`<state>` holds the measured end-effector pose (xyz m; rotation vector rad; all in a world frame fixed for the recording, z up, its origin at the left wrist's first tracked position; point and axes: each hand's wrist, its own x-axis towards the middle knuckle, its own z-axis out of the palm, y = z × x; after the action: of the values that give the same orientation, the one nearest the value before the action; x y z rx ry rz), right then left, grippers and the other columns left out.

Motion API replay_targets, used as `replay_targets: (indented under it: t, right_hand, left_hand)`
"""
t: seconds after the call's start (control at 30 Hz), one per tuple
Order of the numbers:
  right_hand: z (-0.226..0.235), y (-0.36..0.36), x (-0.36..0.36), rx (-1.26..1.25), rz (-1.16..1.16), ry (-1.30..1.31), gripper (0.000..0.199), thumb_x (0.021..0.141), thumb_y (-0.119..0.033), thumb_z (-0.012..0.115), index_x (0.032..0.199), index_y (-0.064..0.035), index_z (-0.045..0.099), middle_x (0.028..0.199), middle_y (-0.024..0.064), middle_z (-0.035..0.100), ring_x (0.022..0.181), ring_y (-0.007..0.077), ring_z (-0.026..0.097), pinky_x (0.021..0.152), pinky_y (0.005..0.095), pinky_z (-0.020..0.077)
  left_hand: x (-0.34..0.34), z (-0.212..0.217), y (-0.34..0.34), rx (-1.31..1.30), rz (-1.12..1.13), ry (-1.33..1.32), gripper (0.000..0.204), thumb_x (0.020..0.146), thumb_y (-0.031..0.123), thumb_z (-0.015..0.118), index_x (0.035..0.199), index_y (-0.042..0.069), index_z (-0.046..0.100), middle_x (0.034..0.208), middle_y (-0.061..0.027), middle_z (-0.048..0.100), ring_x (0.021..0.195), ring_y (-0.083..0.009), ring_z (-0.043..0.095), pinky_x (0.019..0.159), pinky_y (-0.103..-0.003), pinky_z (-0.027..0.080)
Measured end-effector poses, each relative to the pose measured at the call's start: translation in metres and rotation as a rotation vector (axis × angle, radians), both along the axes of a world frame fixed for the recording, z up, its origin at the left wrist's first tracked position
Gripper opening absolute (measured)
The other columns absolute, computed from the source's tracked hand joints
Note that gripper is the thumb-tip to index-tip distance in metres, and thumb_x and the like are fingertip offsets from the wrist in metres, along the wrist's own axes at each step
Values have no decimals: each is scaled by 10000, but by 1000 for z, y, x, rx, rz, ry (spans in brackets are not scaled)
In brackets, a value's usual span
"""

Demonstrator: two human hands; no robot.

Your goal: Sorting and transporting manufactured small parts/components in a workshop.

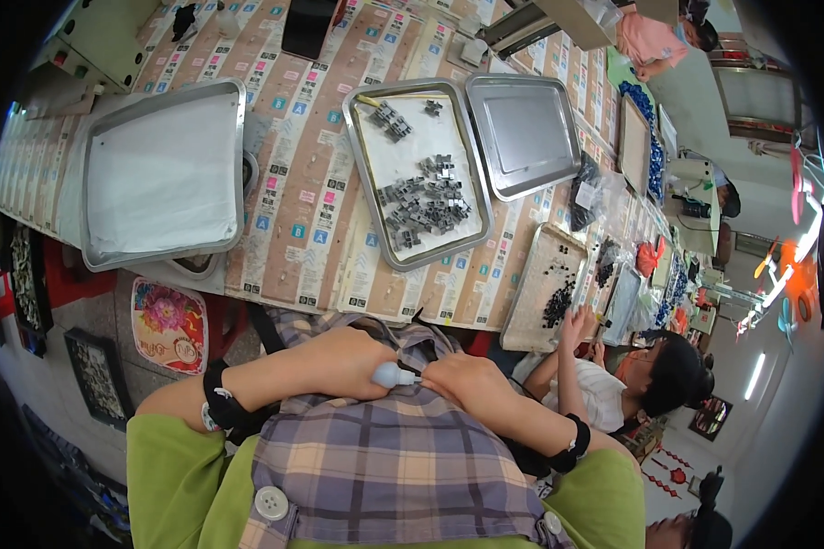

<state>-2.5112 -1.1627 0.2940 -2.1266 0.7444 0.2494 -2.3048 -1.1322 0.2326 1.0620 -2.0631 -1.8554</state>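
Note:
Close to my body, in front of the plaid apron [384,457], my left hand [343,359] is closed round a small pale squeeze bottle [394,376]. The bottle's narrow dark tip points right. My right hand [471,382] meets that tip with its fingers pinched together; what they grip is too small and covered to make out. Beyond my hands, a metal tray [364,188] lined with white paper holds many small grey metal-looking parts [430,203]. Some of these sit in a cluster [390,121] near its far left corner.
A paper-lined tray [163,178] lies to the left. A bare metal tray [526,128] adjoins the parts tray. At right, a co-worker [645,375] reaches over a tray of small black pieces [531,284]. A dark phone-like slab [309,26] lies at the back; a floral stool [169,325] stands below left.

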Motion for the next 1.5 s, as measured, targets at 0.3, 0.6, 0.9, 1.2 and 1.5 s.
replay_targets:
  t: [0.3, 0.6, 0.9, 1.2, 1.5]
  right_hand:
    - [9, -13, 2, -318, 268, -56, 92, 729, -158, 544, 766, -83, 508, 676, 39, 455, 679, 211, 480, 581, 307, 391]
    - [-10, 12, 2, -60, 40, -103, 99, 756, -130, 490, 800, -43, 474, 759, 95, 522, 766, 269, 527, 670, 349, 421]
    - [-9, 8, 15, -71, 75, -70, 84, 742, -126, 487, 763, -46, 501, 768, 78, 543, 789, 250, 533, 668, 348, 412]
    - [-29, 14, 30, -330, 280, -316, 65, 688, -103, 512, 742, -70, 495, 725, 48, 514, 730, 209, 504, 646, 310, 397]
    - [-45, 54, 43, -52, 136, -364, 93, 728, -133, 491, 729, -48, 528, 723, 111, 575, 738, 275, 567, 653, 369, 445]
  left_hand:
    - [-1, -5, -7, 46, -55, 54, 174, 647, 229, 593, 734, 77, 590, 671, -146, 599, 648, -314, 593, 596, -385, 465]
    - [6, 5, -5, 14, -75, -21, 214, 657, 256, 601, 791, 89, 588, 627, -147, 587, 602, -322, 580, 566, -405, 455]
    - [18, 6, -5, 63, -119, -85, 207, 675, 268, 598, 772, 85, 609, 650, -142, 598, 615, -313, 586, 568, -391, 457]
    - [33, 0, 27, 225, -25, -109, 270, 692, 305, 613, 847, 84, 624, 713, -150, 611, 660, -302, 593, 605, -360, 462]
    - [38, 17, 71, 154, 121, -250, 248, 668, 285, 653, 812, 83, 630, 682, -148, 602, 666, -325, 590, 594, -362, 464]
